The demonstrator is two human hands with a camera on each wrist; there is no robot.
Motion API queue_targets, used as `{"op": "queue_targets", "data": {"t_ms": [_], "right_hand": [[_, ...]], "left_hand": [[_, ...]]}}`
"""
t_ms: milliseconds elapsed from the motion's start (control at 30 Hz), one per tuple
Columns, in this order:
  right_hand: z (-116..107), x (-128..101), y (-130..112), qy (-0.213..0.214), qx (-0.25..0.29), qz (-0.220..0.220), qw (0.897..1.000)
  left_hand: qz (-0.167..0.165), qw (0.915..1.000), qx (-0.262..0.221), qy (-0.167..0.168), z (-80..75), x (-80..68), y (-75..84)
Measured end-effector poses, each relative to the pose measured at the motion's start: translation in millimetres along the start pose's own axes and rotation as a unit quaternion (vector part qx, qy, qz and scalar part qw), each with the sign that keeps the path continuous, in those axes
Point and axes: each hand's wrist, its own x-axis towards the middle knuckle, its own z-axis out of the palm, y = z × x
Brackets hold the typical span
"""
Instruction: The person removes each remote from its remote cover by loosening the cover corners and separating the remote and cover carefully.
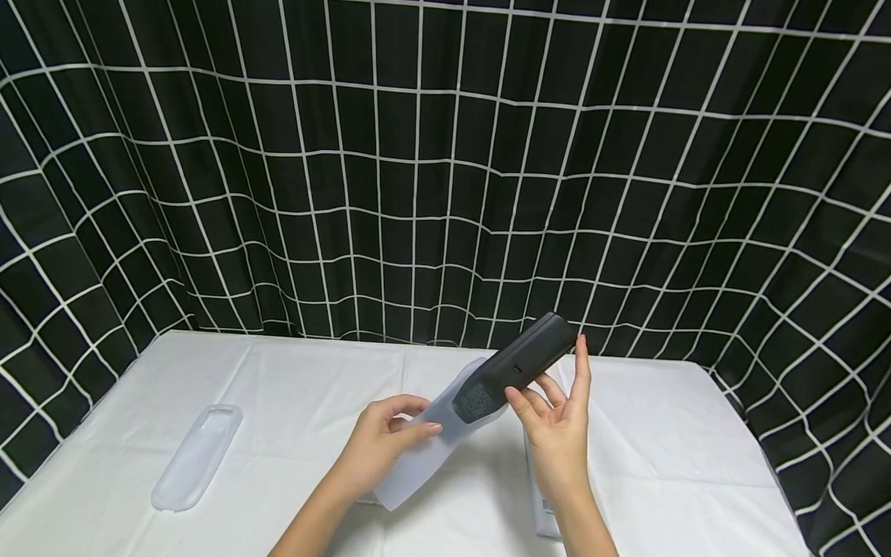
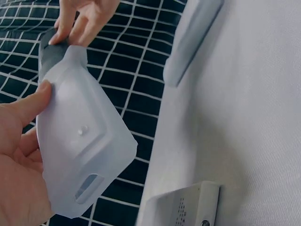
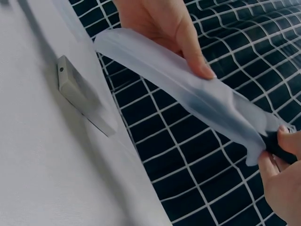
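Remote (image 1: pixel 527 358) partly in a cover (image 1: pixel 426 463), lower centre of the frame
My left grip (image 1: pixel 386 437) pinches the cover, my right grip (image 1: pixel 560 433) the remote (another cover (image 1: pixel 197 458) lies lower left).

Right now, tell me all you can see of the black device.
The black device is long, slim and plastic-looking, with a panel of print too small to read. It tilts above the table, its lower part in the translucent sleeve, its upper end bare; the right hand holds it.
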Motion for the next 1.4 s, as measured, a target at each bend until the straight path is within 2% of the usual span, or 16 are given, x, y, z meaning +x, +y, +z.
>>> {"op": "queue_targets", "data": {"t_ms": [133,400,567,800,1067,1267,1400], "right_hand": [[1,-1,-1,0.013,0.007,-0.005,1.0],[-3,1,-6,0.031,0.024,0.001,0.999],[-6,2,-8,0.047,0.026,-0.004,0.999],[-10,3,-11,0.046,0.038,-0.016,0.998],[-14,4,-13,0.05,0.061,-0.041,0.996],[-15,4,-13,0.034,0.075,-0.045,0.996],[-15,2,-13,0.009,0.069,-0.053,0.996]], "left_hand": [[-0.012,0.9999,0.0,-0.01,-0.5,-0.3,2.5],[-0.019,0.9974,0.036,-0.06,-11.2,0.2,4.1],[-0.007,0.9973,0.049,-0.054,-10.4,1.2,3.5],[-0.008,0.9977,0.046,-0.049,-7.3,1.6,2.3],[-0.015,0.9971,0.042,-0.061,-8.2,0.0,0.7],[0.002,0.9953,0.068,-0.068,-7.0,-0.5,-0.6],[0.001,0.9953,0.071,-0.066,-4.9,-0.2,-1.1]]}}
